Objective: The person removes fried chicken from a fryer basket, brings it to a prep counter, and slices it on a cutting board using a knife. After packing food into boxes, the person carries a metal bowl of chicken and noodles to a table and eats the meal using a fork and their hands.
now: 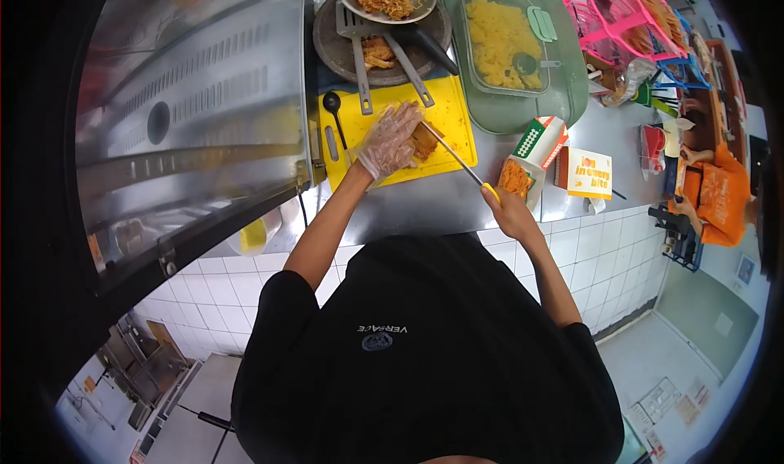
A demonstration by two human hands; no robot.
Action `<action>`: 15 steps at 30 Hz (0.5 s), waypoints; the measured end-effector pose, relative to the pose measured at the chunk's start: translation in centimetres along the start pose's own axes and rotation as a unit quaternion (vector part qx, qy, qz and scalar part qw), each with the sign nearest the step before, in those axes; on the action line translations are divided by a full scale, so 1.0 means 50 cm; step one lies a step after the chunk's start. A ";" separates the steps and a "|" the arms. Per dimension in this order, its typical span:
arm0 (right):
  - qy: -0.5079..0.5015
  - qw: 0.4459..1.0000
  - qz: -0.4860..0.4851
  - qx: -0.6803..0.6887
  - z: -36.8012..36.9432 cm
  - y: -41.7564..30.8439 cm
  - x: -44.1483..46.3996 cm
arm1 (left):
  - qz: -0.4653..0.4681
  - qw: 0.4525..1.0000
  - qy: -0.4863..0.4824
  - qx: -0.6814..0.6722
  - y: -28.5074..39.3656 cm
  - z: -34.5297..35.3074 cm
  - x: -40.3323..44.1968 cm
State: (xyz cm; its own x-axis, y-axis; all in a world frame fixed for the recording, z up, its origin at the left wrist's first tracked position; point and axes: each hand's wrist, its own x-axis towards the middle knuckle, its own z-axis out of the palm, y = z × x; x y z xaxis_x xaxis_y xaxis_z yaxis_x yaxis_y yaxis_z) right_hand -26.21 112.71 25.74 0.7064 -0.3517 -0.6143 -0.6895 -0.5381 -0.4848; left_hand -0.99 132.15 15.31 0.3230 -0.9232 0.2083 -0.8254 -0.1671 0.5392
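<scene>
My left hand (392, 140), in a clear plastic glove, holds a browned piece of fried chicken (425, 144) down on the yellow cutting board (454, 125). Its fingers partly cover the piece. My bare right hand (513, 212) grips a knife (457, 160) by its yellow handle. The blade slants up and left, and its tip reaches the chicken beside my left fingers. A black spoon (332, 109) lies on the board's left side. Two slotted metal spatulas (359, 64) rest with their handles over the board's far edge.
Behind the board, a dark round pan (327, 46) and a metal bowl (384, 15) hold fried food. A lidded container (502, 47) of yellow food sits on a green tray (563, 96). Right are an open carton (539, 137) and a printed box (590, 174). A metal-sided appliance (204, 96) stands left.
</scene>
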 end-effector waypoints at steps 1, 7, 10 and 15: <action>0.002 1.000 0.003 0.002 0.004 0.013 0.003 | -0.002 1.000 0.007 -0.007 -0.001 0.006 -0.005; -0.018 1.000 -0.006 -0.008 -0.013 -0.008 -0.004 | -0.028 0.999 -0.014 0.017 0.001 -0.004 -0.016; -0.027 1.000 -0.011 -0.010 -0.018 -0.014 0.002 | -0.045 0.998 -0.021 0.032 0.004 0.004 -0.021; -0.053 0.998 0.017 -0.043 -0.016 -0.025 0.014 | -0.065 0.998 -0.012 0.021 -0.008 0.030 -0.034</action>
State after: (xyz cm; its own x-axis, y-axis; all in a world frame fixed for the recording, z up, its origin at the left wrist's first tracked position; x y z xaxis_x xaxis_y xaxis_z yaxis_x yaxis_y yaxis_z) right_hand -24.74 112.53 26.40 0.6585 -0.2903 -0.6943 -0.6933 -0.5928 -0.4096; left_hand -1.90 133.28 13.50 0.4171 -0.9010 0.1196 -0.7963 -0.2988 0.5259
